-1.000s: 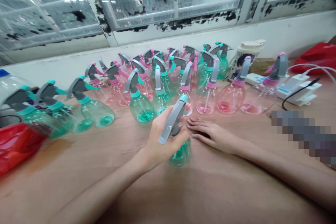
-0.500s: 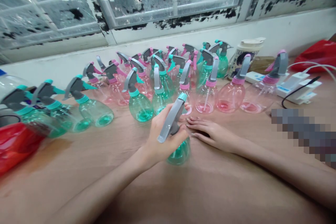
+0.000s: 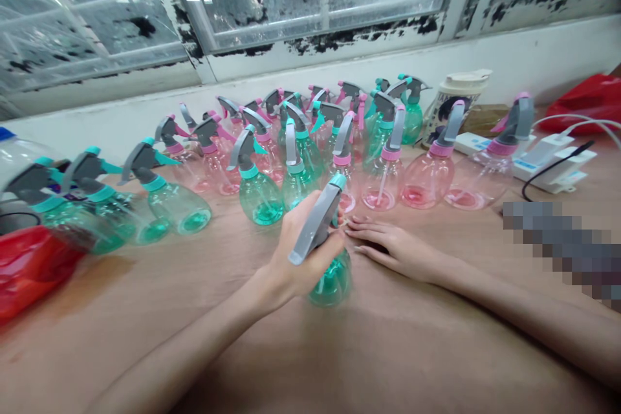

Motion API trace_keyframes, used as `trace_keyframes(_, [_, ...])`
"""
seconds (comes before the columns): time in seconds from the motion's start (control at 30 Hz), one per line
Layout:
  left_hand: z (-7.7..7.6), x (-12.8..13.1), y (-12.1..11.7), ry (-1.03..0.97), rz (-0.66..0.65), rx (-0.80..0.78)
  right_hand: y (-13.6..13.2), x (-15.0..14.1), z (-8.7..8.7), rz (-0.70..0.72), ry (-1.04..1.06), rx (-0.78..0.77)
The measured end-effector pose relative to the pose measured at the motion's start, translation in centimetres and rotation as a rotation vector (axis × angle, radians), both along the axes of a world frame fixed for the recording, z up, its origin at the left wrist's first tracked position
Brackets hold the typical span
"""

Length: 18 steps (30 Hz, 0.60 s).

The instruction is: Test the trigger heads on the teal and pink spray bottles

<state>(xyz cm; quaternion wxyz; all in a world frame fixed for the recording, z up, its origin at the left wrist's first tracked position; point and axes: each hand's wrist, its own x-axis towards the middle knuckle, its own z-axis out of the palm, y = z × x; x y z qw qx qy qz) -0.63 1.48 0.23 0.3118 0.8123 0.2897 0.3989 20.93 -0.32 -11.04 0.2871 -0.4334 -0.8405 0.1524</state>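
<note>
My left hand (image 3: pixel 303 259) is closed around the neck and sprayer head of a green spray bottle (image 3: pixel 332 281) that stands upright on the wooden table. The bottle has a grey head with a teal tip, and its trigger is mostly hidden by the fingers. To the right of it, my right hand (image 3: pixel 395 249) lies flat, palm down, fingers stretched toward the bottle and holding nothing. Just beyond the hands are another green spray bottle (image 3: pixel 262 197) and a pink spray bottle (image 3: pixel 381 187).
Several more green and pink spray bottles crowd the back. At the left are more green spray bottles (image 3: pixel 179 210) and a red plastic bag (image 3: pixel 29 272). A lidded cup (image 3: pixel 456 100), a white power strip (image 3: pixel 553 158) with cables and another red bag (image 3: pixel 587 103) sit at the right.
The left hand's fingertips beyond the sprayer head sit slightly lower than before. The held bottle and my right hand have stayed in place.
</note>
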Motion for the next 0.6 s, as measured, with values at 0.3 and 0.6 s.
trace_keyframes(0.3, [-0.86,-0.13,0.05,0.002,0.015,-0.025,-0.08,0.00,0.08,-0.008,-0.018,-0.009])
trace_keyframes(0.6, [-1.01,-0.12,-0.04,-0.013,0.009,-0.042,-0.13,-0.12,0.27,-0.007,-0.006,0.001])
